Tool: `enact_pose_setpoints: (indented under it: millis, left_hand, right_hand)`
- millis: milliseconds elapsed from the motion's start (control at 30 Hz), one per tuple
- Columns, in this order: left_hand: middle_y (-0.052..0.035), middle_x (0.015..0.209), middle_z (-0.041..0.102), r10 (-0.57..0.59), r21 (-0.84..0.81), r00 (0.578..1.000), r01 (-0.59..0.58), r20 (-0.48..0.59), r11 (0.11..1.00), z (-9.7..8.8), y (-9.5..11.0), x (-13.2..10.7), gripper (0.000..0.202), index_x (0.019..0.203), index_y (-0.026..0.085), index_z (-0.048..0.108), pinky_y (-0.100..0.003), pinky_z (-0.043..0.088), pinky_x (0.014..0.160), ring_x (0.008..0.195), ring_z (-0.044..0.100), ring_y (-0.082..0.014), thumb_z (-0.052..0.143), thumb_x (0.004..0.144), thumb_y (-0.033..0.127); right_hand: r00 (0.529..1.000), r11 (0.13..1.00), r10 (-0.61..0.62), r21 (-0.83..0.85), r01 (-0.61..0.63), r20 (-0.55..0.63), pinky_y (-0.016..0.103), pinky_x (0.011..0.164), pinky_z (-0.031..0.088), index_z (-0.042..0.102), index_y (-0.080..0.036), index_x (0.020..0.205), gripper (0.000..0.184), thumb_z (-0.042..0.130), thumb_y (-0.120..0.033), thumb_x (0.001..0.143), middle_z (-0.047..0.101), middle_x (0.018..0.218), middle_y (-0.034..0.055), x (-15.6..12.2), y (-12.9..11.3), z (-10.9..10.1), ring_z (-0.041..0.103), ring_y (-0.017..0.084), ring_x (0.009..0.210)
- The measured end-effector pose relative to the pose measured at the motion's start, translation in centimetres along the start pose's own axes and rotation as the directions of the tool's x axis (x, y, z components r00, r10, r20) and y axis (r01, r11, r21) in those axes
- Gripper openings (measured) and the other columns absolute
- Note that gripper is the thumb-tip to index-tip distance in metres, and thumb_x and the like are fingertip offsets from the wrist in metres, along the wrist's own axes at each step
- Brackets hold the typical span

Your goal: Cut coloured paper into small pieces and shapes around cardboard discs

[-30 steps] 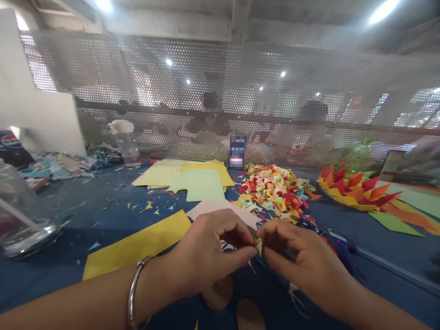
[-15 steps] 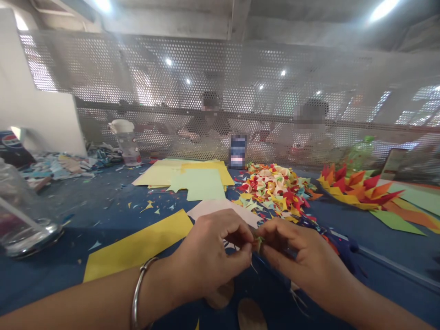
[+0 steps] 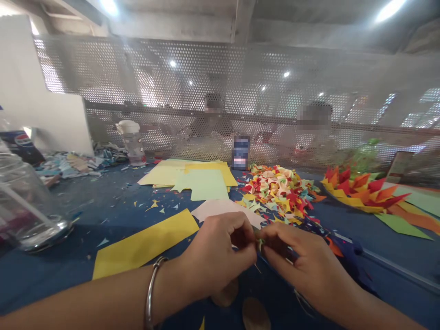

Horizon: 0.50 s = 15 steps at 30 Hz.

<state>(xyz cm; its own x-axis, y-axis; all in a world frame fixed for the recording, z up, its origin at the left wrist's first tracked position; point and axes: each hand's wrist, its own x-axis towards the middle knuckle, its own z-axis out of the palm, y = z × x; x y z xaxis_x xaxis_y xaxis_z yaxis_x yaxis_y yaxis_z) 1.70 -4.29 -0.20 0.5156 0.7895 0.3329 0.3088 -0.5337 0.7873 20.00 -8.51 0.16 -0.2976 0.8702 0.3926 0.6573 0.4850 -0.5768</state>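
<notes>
My left hand (image 3: pixel 223 254), with a silver bangle at its wrist, pinches a small folded paper piece (image 3: pixel 260 244) of pale green. Fingertips of my right hand (image 3: pixel 297 259) close on the same piece from the other side, hiding most of it. A thin strand hangs just below the fingertips; its kind is unclear. Behind the hands lies a pale pink paper sheet (image 3: pixel 220 208), partly covered by them. Left of my left hand is a yellow paper strip (image 3: pixel 147 243). Beyond my right hand rises a heap of small folded paper pieces (image 3: pixel 275 185) in red, cream, yellow and green.
Stacked paper sheets (image 3: pixel 165 174) lie at the back middle. A phone (image 3: pixel 240 153) stands against the perforated screen (image 3: pixel 165 82). At the right are a red-orange-yellow spiky paper row (image 3: pixel 364 192) and a glue gun-like blue thing (image 3: pixel 343 247). Clear jar (image 3: pixel 29 201) at left.
The whole view has shifted slightly, so everything sits a little further right. Both hands keep their pinch on the small paper piece, with only slight finger movement.
</notes>
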Motion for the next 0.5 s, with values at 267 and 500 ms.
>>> enact_pose_setpoints:
  millis: [267,500]
  left_hand:
    - [0.0037,0.065,0.060,-0.059,-0.184,0.998,0.054,-0.021,0.981,0.34,-0.47,0.24,0.008,0.073,0.019,0.059,-0.021,0.042,0.054,0.058,0.053,-0.0094,0.057,0.067,0.013]
    - [0.0014,0.068,0.063,-0.105,-0.284,0.994,0.092,-0.033,0.955,0.69,-0.79,0.24,0.005,0.071,0.018,0.058,-0.023,0.045,0.057,0.062,0.056,-0.0114,0.060,0.069,0.015]
  right_hand:
    - [0.977,0.984,-0.172,-0.060,0.166,-0.123,0.022,0.063,0.047,0.065,-0.025,0.094,0.018,0.056,-0.011,0.087,0.066,0.079,-0.0035,-0.11,0.43,0.08,0.061,0.012,0.067]
    - [0.959,0.973,-0.229,-0.047,0.224,-0.167,0.025,0.072,0.049,0.065,-0.025,0.096,0.020,0.055,-0.009,0.088,0.062,0.093,0.0008,-0.07,0.28,0.04,0.062,0.014,0.083]
